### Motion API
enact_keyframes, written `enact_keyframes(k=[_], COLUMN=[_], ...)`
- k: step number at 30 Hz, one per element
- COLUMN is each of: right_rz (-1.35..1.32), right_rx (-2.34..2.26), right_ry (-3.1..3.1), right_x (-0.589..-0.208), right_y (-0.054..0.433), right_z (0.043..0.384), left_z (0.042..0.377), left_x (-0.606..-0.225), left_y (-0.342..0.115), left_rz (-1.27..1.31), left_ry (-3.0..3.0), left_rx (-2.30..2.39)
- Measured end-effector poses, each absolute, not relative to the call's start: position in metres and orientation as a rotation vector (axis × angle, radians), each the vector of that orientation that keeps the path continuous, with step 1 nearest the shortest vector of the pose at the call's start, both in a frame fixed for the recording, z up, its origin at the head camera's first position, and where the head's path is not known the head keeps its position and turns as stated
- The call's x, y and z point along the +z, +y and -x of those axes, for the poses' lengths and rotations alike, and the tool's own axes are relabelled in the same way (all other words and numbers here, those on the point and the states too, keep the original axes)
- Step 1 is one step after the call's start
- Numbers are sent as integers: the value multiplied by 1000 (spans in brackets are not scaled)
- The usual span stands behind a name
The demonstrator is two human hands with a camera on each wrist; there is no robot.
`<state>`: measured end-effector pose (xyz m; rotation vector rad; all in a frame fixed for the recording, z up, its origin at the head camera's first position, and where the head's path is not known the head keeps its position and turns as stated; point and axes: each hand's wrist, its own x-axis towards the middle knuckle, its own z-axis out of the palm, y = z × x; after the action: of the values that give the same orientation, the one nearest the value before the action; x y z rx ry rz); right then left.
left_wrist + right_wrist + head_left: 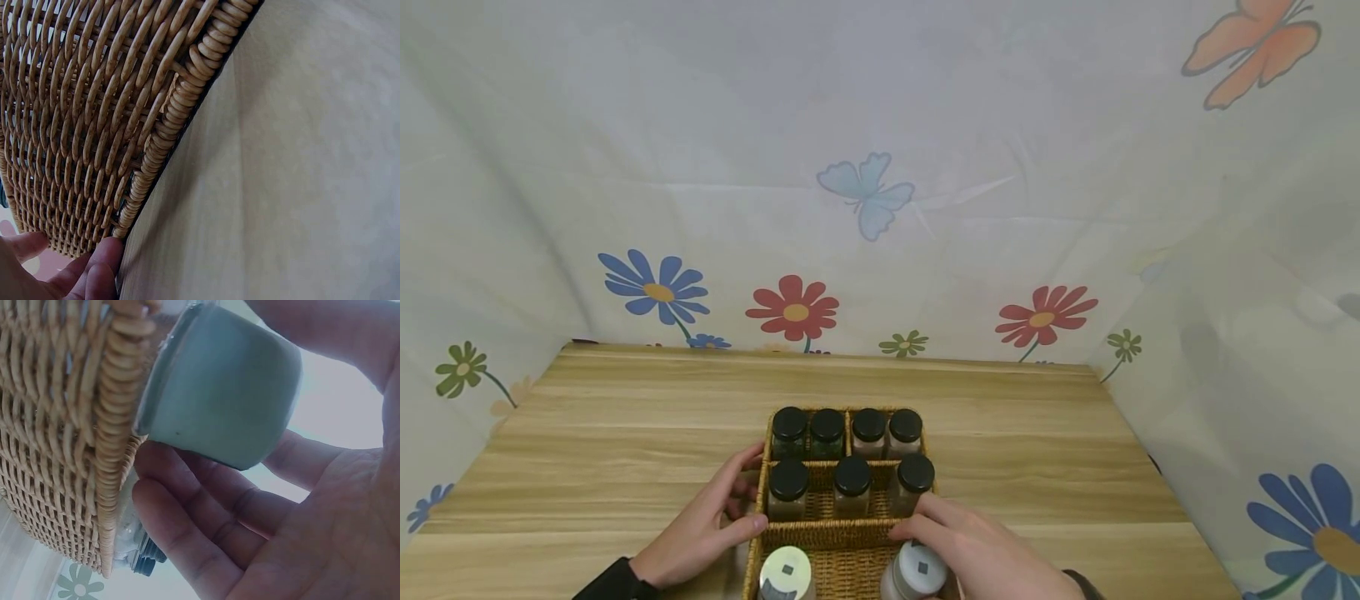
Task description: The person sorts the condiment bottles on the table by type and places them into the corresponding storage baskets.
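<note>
A woven wicker basket (pixel 831 535) with compartments stands on the table. My left hand (pixel 703 529) rests along its left side, the thumb at the rim and the other fingertips against the outer wicker wall (pixel 75 125). At the front right corner my right hand (pixel 988 554) holds a white-lidded jar (pixel 922 569) by its lid. Seen from the right wrist, the fingers curl around that lid (pixel 225 387), which projects above the basket rim. Another white-lidded jar (pixel 786 573) sits in the front left of the same compartment.
Several black-capped jars (pixel 852 477) stand in the basket's middle and back compartments. Wood-grain table surface (pixel 1037 450) extends on both sides. A pale cloth (pixel 737 125) printed with flowers and butterflies encloses the back and sides.
</note>
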<state>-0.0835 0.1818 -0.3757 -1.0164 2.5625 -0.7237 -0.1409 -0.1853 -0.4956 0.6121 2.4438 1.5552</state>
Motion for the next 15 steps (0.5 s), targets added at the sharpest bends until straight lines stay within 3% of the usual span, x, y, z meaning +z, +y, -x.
enact_keyframes(k=[7,15], right_rz=[943,661], right_rx=[-802,-846], right_ry=[2558,2725], right_x=[-368,-357], right_y=[181,185], right_z=[81,80], left_z=[142,142], left_x=[-497,-497], left_y=[-186,-186], left_rz=[-615,-607], left_ry=[2432,2432], left_rx=[1558,1556])
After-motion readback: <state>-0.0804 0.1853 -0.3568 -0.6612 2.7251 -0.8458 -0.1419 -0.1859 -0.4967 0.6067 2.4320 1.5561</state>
